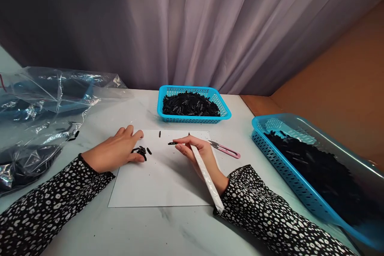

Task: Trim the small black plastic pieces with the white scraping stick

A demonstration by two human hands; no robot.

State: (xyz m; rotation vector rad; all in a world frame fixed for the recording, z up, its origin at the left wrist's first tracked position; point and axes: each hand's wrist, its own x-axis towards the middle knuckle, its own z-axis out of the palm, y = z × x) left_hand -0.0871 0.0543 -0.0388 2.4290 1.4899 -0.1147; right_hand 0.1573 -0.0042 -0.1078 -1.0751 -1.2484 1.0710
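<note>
My left hand (117,148) rests at the left edge of a white sheet (168,184). Its fingers are spread around a small pile of black elongated pieces (141,152), and the thumb lies beside them. Between the thumb and forefinger of my right hand (199,154) is one small black piece (172,143). The same hand also holds a long white-wrapped stick (207,176), whose dark pointed tip shows above the fingers. Another black piece (160,134) lies alone on the sheet, between the hands.
Pink-handled thread snips (225,150) lie right of the sheet. A blue basket (192,119) of black pieces stands behind; a larger blue basket (288,172) of them is at right. A clear plastic bag (60,92) covers the left side. A curtain (192,28) hangs behind.
</note>
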